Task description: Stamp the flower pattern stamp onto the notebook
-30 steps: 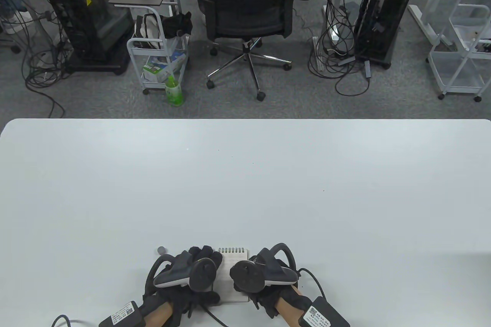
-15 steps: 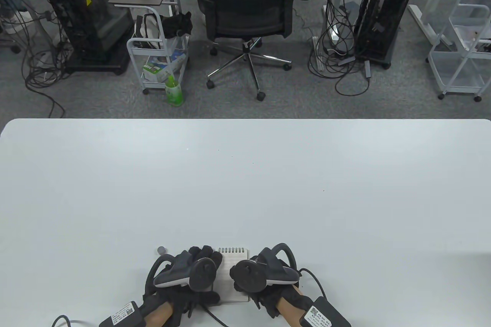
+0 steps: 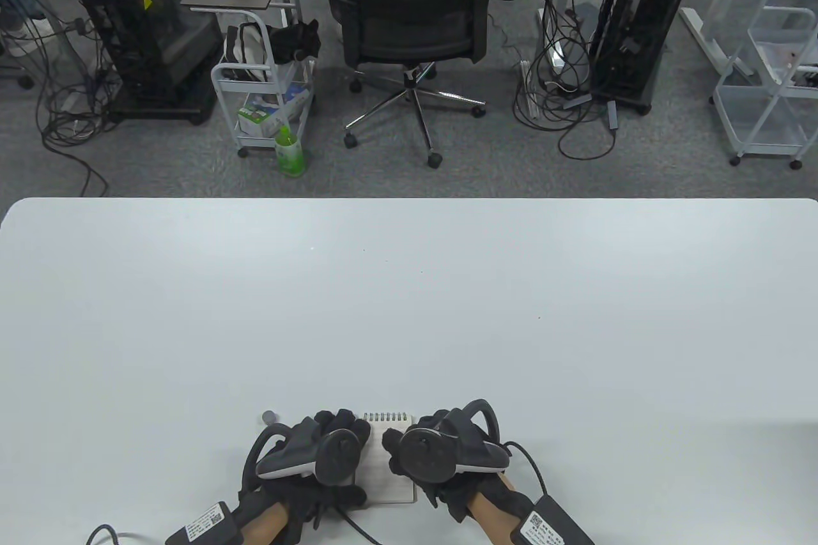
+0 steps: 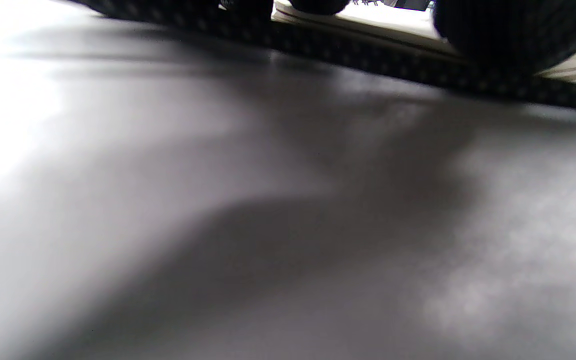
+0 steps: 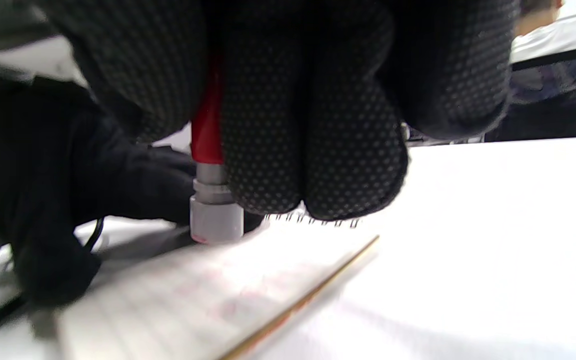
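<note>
Table view: one white, smooth, round-cornered bench (image 3: 409,302) fills the lower half, and nearly all of it is bare. The work sits tight against the near edge, at the middle. One small spiral-bound notebook (image 3: 388,465) lies flat there, wire coil along its far side, lined pale pages up. Two hands in black dotted gloves flank it, each with a dark tracker on its back. The left hand (image 3: 319,452) rests on the notebook's left side, fingers flat on the page, holding nothing that shows. The right hand (image 3: 441,452) hovers over the notebook's right side. One small grey cap (image 3: 269,417) lies on the bench just beyond the left hand, apart from it.

Right wrist view: the right fingers (image 5: 313,125) are closed around one stamp (image 5: 211,185), a slim upright cylinder with a red upper body and a grey ribbed lower end. Its tip stands on the page near the coil; the grip is clamped on it.

Left wrist view: blurred grey bench surface, with the notebook's stacked page edges at the top.
</note>
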Motion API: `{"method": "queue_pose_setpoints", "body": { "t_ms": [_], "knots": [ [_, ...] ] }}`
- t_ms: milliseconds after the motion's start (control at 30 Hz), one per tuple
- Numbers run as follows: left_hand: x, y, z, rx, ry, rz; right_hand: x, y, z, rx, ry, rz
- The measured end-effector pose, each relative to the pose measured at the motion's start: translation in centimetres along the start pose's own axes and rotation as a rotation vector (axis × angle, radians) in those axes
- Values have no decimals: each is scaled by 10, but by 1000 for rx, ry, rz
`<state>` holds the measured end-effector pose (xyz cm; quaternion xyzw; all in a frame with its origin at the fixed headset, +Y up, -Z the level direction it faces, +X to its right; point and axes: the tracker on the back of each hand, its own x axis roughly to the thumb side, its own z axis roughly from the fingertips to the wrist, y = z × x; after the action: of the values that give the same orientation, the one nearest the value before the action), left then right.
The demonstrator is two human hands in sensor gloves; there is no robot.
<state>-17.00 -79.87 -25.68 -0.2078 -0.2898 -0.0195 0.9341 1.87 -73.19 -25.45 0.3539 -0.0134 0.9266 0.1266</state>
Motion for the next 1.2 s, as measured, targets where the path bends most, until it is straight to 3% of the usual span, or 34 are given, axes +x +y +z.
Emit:
{"method": "queue_pose_setpoints", "body": {
  "t_ms": [167, 467, 633, 900, 1100, 1200],
  "knots": [
    [0, 0, 0, 0, 0, 0, -24, -7, 5, -155, 127, -150],
    [0, 0, -1, 2, -2, 2, -72, 1, 17, -265, 362, -517],
    [-1, 2, -1, 13, -8, 12, -86, 7, 21, -327, 410, -703],
    [-5, 11, 2, 44, -10, 57, -99, 9, 25, -365, 445, -830],
    [-24, 34, 18, 180, 20, 197, -100, 8, 26, -372, 455, -855],
    [-49, 48, 35, 347, 202, 197, -99, 8, 26, -375, 453, -872]
  ]
}}
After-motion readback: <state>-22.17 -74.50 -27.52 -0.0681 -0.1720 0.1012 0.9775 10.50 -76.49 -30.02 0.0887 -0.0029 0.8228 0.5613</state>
